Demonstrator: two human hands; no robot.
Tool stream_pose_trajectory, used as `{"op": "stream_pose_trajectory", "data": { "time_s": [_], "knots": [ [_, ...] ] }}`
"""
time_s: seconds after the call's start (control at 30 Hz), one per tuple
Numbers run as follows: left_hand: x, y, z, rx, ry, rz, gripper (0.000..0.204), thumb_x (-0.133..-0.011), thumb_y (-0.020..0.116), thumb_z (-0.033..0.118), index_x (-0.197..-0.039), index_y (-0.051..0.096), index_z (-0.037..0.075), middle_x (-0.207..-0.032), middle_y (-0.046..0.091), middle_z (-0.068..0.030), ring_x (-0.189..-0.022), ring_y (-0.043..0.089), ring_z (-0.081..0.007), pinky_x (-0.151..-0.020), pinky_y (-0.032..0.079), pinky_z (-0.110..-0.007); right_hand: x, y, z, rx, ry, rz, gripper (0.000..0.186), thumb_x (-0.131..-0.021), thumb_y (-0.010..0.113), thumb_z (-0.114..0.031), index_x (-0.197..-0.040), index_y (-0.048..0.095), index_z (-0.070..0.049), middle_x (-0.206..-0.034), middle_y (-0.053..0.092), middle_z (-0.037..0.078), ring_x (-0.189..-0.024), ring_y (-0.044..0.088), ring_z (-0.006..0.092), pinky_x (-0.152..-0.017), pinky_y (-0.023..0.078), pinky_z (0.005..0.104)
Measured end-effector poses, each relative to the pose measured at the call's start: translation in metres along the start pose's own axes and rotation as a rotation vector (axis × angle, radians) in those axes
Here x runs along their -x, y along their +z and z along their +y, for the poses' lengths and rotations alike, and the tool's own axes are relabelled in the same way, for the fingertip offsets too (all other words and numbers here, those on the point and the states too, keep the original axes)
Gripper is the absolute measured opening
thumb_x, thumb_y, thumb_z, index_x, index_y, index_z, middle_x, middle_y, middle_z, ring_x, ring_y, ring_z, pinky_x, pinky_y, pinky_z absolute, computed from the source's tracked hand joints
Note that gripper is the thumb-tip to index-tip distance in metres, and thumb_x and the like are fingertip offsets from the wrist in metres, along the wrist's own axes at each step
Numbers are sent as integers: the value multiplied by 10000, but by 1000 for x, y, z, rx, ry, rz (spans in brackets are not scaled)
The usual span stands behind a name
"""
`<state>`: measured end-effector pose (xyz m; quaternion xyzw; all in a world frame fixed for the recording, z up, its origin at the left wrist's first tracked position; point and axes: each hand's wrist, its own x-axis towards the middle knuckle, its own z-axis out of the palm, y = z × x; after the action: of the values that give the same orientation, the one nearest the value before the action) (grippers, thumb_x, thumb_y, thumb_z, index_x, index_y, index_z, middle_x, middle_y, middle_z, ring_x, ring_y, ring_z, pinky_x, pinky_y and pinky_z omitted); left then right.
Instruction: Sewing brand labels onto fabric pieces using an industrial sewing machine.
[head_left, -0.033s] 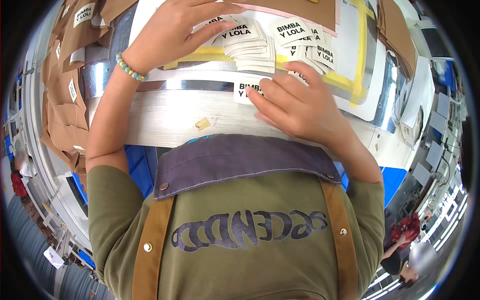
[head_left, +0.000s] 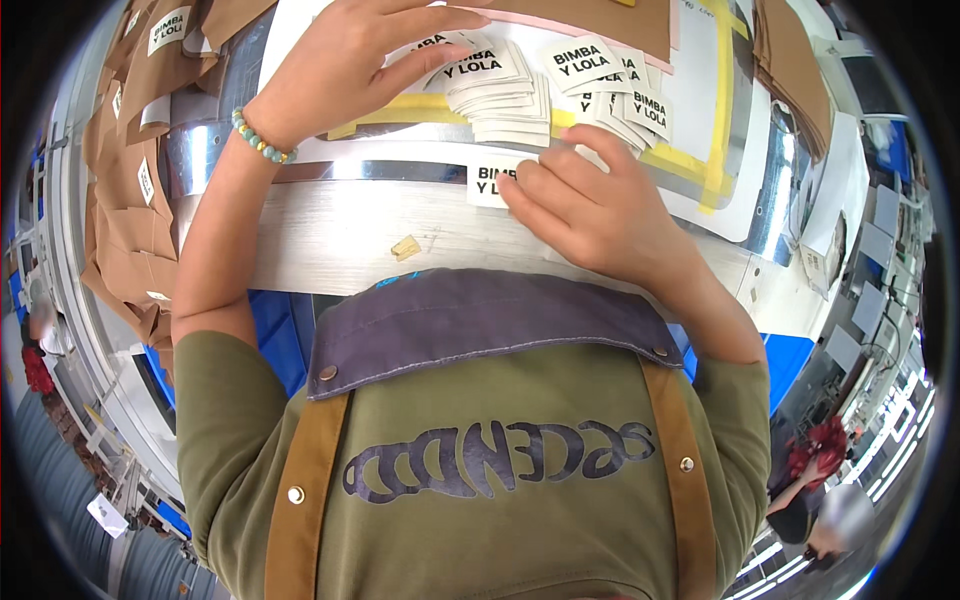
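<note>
Over a fanned pile of white square labels with black print (head_left: 505, 95), my left hand (head_left: 345, 50) is open. Its thumb and forefinger are spread, the thumb across the topmost labels; I cannot tell whether it presses on them. My right hand (head_left: 600, 205) is closed, fingers curled. Its fingertips cover the right part of a single white label (head_left: 484, 184) at the front edge of the work board, and whatever is under them is hidden. A second pile of the same labels (head_left: 610, 75) lies beyond the right hand, loosely overlapped.
Yellow tape (head_left: 718, 150) frames the white work board. Brown sheets (head_left: 590, 22) lie at the far side. Brown pieces with white labels (head_left: 135, 240) hang stacked on the left, and more brown sheets (head_left: 800, 70) stand right. A small tan scrap (head_left: 405, 248) lies on the bench.
My right hand's fingers have shifted slightly and curled closer, covering more of the single label. The left hand and the label piles look the same.
</note>
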<state>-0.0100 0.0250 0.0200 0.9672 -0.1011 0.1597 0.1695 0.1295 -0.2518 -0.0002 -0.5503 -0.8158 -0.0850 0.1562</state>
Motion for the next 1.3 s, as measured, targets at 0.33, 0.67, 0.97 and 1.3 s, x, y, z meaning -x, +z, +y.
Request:
{"op": "stream_pose_trajectory", "data": {
  "time_s": [0.33,0.67,0.97,1.3],
  "knots": [
    [10,6,0,64,6,13,313,-923,794,113,-1223,759,32,-1377,726,-129,-1261,678,-350,-1061,572,-459,21,-31,53,417,125,218,224,-848,826,-141,-1062,789,-85,-1067,754,0,-985,706,208,-942,571,391],
    [3,4,2,10,100,-9,339,-924,812,164,-1215,754,-1,-1355,729,-152,-1227,705,-351,-1023,598,-437,68,-28,-10,-59,51,-94,365,-934,796,-337,-1220,763,-114,-1251,742,39,-1100,687,228,-1031,557,472],
    [4,5,4,45,56,-33,342,-930,808,161,-1233,760,8,-1337,738,-151,-1204,716,-339,-1009,605,-430,79,-15,-27,-135,99,-90,363,-905,740,-108,-1265,751,-59,-1303,747,109,-1102,741,259,-887,632,350],
    [4,10,-6,55,26,-8,324,-971,756,96,-1293,772,63,-1470,698,-110,-1354,648,-356,-1108,550,-467,32,-30,38,194,169,295,219,-917,783,-122,-1114,812,-31,-1165,801,94,-1020,787,253,-834,639,339]
  ]
}}
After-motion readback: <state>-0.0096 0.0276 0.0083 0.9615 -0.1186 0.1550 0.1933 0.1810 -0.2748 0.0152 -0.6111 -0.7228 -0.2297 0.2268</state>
